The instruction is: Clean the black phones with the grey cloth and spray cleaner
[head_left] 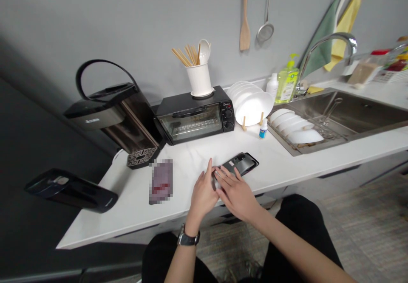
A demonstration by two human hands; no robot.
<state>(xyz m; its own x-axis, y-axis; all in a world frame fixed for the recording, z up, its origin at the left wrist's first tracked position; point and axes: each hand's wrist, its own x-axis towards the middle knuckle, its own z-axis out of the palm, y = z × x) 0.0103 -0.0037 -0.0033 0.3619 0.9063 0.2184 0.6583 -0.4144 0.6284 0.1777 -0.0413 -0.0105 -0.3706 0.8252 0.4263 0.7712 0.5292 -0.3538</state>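
A dark grey phone (242,164) with a black camera block lies face down near the front of the white counter, a black rim showing along its far end. My left hand (203,193), wearing a black-strapped watch (188,237), is at the phone's near left end, one finger pointing up. That end appears to sit between its thumb and fingers, though much is covered. From the right, my right hand (237,191) reaches across with its fingers stretched out over the same end. The fingertips nearly meet the left hand.
Left of my hands lies a pixelated purple packet (161,182). Behind stand a black water dispenser (124,117) and toaster oven (196,119) topped by a utensil holder (200,79). Rightward are racked plates (253,104), a small bottle (263,129) and a sink (353,130). A dark cylinder (73,191) overhangs the left edge.
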